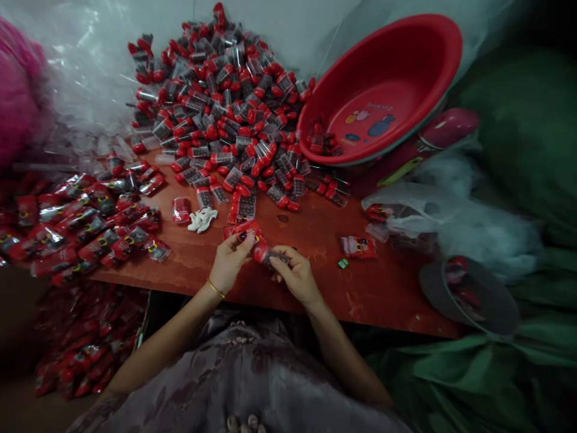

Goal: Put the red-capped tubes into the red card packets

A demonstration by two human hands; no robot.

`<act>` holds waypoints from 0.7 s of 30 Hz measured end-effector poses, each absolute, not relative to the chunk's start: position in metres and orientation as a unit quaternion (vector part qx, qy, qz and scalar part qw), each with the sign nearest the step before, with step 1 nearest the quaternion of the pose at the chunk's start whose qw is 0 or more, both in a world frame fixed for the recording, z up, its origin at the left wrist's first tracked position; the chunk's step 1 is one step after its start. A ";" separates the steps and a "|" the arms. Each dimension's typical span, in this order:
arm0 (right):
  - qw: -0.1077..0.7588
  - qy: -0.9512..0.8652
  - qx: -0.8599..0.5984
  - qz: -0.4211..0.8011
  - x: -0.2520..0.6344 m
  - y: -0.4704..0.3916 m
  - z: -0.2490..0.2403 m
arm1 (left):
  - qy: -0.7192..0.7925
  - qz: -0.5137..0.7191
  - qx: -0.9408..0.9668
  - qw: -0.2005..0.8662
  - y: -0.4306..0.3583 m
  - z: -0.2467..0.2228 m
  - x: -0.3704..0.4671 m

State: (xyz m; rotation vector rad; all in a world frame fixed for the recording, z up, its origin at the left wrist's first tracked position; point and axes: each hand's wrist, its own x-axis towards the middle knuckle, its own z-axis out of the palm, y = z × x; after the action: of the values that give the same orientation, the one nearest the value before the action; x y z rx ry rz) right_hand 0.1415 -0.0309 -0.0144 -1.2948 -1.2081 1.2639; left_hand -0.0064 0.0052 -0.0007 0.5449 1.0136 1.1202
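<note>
Near the table's front edge, my left hand [232,260] pinches a red printed wrapper [247,231]. Close beside it on the right, my right hand [295,273] is closed round a small clear tube with a red cap [265,255]. The tube's red end meets the wrapper between the two hands; whether it is inside cannot be made out. Just beyond my hands lie more red wrappers and a tube [243,206]. A large pile of red-capped tubes [216,120] covers the back of the table.
Wrapped red packets [94,222] are heaped at the left. A white crumpled item [202,220] lies beside one packet [181,210]. At the right are a tilted red basin [387,72], a packet [358,247], clear plastic bags [451,210] and a grey bin [478,294].
</note>
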 end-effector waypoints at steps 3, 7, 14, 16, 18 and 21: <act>0.475 -0.513 -0.542 0.465 0.131 -0.031 -0.018 | 0.463 0.503 0.229 0.693 0.005 0.000 -0.003; 0.501 -0.510 -0.591 0.375 0.113 -0.033 -0.025 | 0.462 0.528 0.192 0.686 0.005 0.000 0.001; 0.539 -0.443 -0.573 0.429 0.098 -0.035 -0.024 | 0.472 0.562 0.127 0.667 0.000 0.004 0.012; 0.551 -0.418 -0.568 0.446 0.096 -0.035 -0.022 | 0.477 0.566 0.116 0.663 -0.004 0.002 0.016; 0.566 -0.393 -0.567 0.452 0.095 -0.034 -0.020 | 0.478 0.559 0.123 0.666 -0.008 -0.001 0.020; 0.577 -0.380 -0.569 0.446 0.097 -0.031 -0.018 | 0.468 0.546 0.178 0.672 -0.010 -0.003 0.019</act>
State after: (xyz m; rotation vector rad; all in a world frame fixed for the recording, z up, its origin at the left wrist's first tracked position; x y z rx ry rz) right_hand 0.0974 -0.0312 -0.0184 -1.3307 -0.8881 1.0440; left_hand 0.0192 -0.0097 -0.0030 0.4013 1.0534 1.2306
